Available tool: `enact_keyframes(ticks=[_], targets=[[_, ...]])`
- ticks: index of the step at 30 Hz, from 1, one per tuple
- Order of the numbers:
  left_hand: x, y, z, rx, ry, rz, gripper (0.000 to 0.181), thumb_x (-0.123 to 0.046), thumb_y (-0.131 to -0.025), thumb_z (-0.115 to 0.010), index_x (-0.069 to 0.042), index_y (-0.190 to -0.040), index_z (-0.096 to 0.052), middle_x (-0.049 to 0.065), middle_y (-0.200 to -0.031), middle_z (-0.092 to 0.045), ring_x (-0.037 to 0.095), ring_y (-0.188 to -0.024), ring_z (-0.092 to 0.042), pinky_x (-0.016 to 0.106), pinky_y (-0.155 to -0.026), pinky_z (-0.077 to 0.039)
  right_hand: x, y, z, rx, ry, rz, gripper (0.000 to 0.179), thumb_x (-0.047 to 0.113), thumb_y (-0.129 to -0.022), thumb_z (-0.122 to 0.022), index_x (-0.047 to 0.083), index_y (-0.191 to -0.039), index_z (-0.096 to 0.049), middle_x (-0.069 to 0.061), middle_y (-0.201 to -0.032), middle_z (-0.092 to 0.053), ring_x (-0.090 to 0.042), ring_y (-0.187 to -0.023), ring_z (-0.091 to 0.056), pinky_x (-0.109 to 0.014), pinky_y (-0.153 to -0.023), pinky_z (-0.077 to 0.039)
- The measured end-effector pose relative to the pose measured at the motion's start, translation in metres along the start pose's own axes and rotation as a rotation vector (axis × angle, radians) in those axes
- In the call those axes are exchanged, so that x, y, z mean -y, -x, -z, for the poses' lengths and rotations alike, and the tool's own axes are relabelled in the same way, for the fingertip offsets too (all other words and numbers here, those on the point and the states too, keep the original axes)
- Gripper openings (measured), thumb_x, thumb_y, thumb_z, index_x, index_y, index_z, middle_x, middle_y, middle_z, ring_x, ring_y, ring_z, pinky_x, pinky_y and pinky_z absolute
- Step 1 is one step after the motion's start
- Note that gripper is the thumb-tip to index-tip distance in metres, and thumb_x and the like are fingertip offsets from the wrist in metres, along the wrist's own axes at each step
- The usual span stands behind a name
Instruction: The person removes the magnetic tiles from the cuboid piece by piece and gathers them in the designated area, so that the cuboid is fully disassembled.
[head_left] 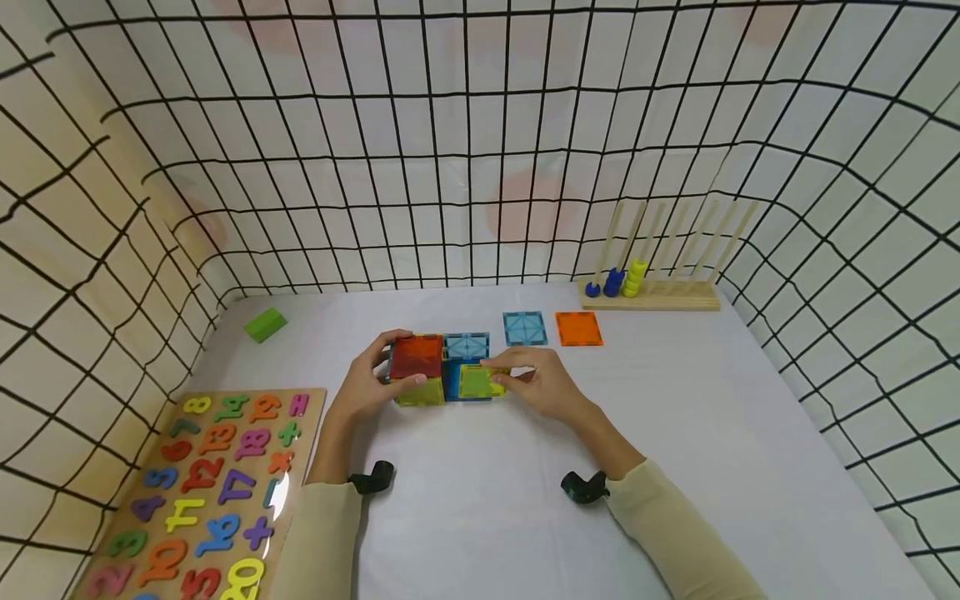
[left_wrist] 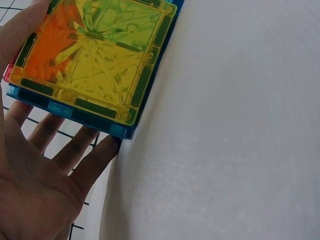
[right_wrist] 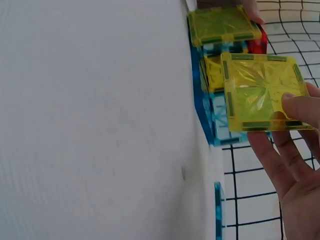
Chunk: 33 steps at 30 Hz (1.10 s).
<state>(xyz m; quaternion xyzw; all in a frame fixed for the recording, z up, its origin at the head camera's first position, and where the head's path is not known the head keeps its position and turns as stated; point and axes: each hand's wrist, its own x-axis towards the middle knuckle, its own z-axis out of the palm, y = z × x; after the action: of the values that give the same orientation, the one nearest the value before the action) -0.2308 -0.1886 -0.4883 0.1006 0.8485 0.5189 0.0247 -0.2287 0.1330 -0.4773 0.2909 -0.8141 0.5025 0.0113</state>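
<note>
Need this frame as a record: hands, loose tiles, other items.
left hand: grips red-topped tile build
right hand: pinches yellow tile; contact with build unclear
loose tiles: light-blue tile, orange tile, lying flat, side by side
back left: green block
near left: number board
back right: peg rack with blue beads, yellow beads

Coloured numerals (head_left: 182, 515) and signs on a tan number puzzle board (head_left: 300, 450).
Its columns read 8, 7, 6, 5, 4, 3, 2; then 14, 13, 12, 11, 10; then 19, 18, 17, 16; a yellow 20 (head_left: 243, 577) sits lower, a green plus sign (head_left: 288, 432) and orange multiplication sign (head_left: 281, 462) at right.
</note>
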Motion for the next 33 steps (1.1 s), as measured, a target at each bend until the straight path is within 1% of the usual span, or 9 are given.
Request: enact_keyframes(ticks=[3,8,13,16,19,21,26,29,33], targets=[[-0.001,0.000,0.000,0.005,0.001,0.002,0.074,-0.040,-0.086,-0.082,-0.034,-0.149,-0.046,0.003,-0.163,-0.038,0.048,-0.150,-0.034,0.068,-0.108,-0.045,-0.001,0.003,0.011,0.002,0.015,-0.040,0.026,0.017,-0.098,-0.071,0.022,-0.123,-0.077,0.000,-0.125,-0.074,-0.020,-0.106,-0.069,-0.027,-0.075,-0.063],[0.000,0.001,0.000,0.016,0.009,-0.001,0.075,-0.040,-0.086,-0.082,-0.032,-0.151,-0.045,0.004,-0.163,-0.037,0.049,-0.149,-0.033,0.069,-0.108,-0.044,-0.007,0.009,0.030,0.002,0.025,-0.096,0.030,0.017,-0.100,-0.068,0.022,-0.130,-0.072,-0.004,-0.128,-0.071,-0.022,-0.101,-0.072,-0.033,-0.078,-0.064],[0.000,0.002,0.000,0.011,0.007,-0.011,0.075,-0.040,-0.087,-0.082,-0.030,-0.152,-0.045,0.004,-0.163,-0.038,0.050,-0.149,-0.033,0.069,-0.107,-0.045,-0.015,0.015,0.050,-0.031,0.004,-0.205,0.031,0.018,-0.102,-0.066,0.020,-0.133,-0.067,-0.009,-0.129,-0.067,-0.027,-0.096,-0.075,-0.030,-0.076,-0.064],[-0.001,0.002,0.000,0.007,0.006,-0.008,0.075,-0.040,-0.087,-0.082,-0.031,-0.151,-0.045,0.004,-0.163,-0.037,0.049,-0.150,-0.032,0.069,-0.108,-0.044,-0.021,0.017,0.063,-0.081,0.001,-0.253,0.030,0.022,-0.101,-0.068,0.019,-0.131,-0.065,-0.011,-0.130,-0.065,-0.030,-0.099,-0.074,-0.027,-0.073,-0.063],[-0.002,0.002,0.000,0.008,0.004,-0.004,0.075,-0.040,-0.087,-0.082,-0.031,-0.151,-0.045,0.003,-0.164,-0.037,0.049,-0.150,-0.033,0.069,-0.108,-0.044,-0.028,0.020,0.078,-0.148,0.016,-0.270,0.031,0.024,-0.099,-0.071,0.017,-0.128,-0.064,-0.011,-0.133,-0.064,-0.030,-0.103,-0.073,-0.023,-0.075,-0.062],[-0.002,0.002,0.000,0.007,0.003,-0.002,0.075,-0.040,-0.086,-0.082,-0.031,-0.151,-0.046,0.003,-0.164,-0.037,0.049,-0.150,-0.033,0.069,-0.108,-0.044,-0.034,0.023,0.087,-0.192,0.015,-0.278,0.031,0.023,-0.098,-0.072,0.016,-0.128,-0.064,-0.011,-0.137,-0.062,-0.027,-0.104,-0.072,-0.020,-0.077,-0.061],[-0.001,0.002,0.000,0.006,0.004,-0.004,0.074,-0.040,-0.086,-0.082,-0.032,-0.150,-0.046,0.003,-0.163,-0.038,0.048,-0.149,-0.034,0.069,-0.108,-0.044,-0.045,0.029,0.109,-0.269,-0.003,-0.285,0.032,0.011,-0.098,-0.070,0.009,-0.130,-0.063,-0.014,-0.139,-0.059,-0.020,-0.100,-0.067,-0.015,-0.075,-0.059],[-0.001,0.002,0.000,0.007,0.010,-0.006,0.073,-0.040,-0.086,-0.082,-0.033,-0.150,-0.046,0.003,-0.163,-0.039,0.048,-0.149,-0.035,0.069,-0.108,-0.044,-0.051,0.033,0.121,-0.303,0.035,-0.281,0.035,0.006,-0.098,-0.067,0.005,-0.132,-0.063,-0.016,-0.136,-0.061,-0.021,-0.105,-0.063,-0.013,-0.073,-0.058],[0.000,0.002,0.000,0.002,0.016,-0.006,0.074,-0.040,-0.086,-0.082,-0.033,-0.150,-0.046,0.003,-0.163,-0.038,0.048,-0.149,-0.034,0.070,-0.108,-0.043,-0.061,0.037,0.136,-0.343,0.108,-0.310,0.041,0.007,-0.098,-0.067,0.006,-0.139,-0.059,-0.018,-0.136,-0.063,-0.025,-0.115,-0.059,-0.008,-0.083,-0.052]])
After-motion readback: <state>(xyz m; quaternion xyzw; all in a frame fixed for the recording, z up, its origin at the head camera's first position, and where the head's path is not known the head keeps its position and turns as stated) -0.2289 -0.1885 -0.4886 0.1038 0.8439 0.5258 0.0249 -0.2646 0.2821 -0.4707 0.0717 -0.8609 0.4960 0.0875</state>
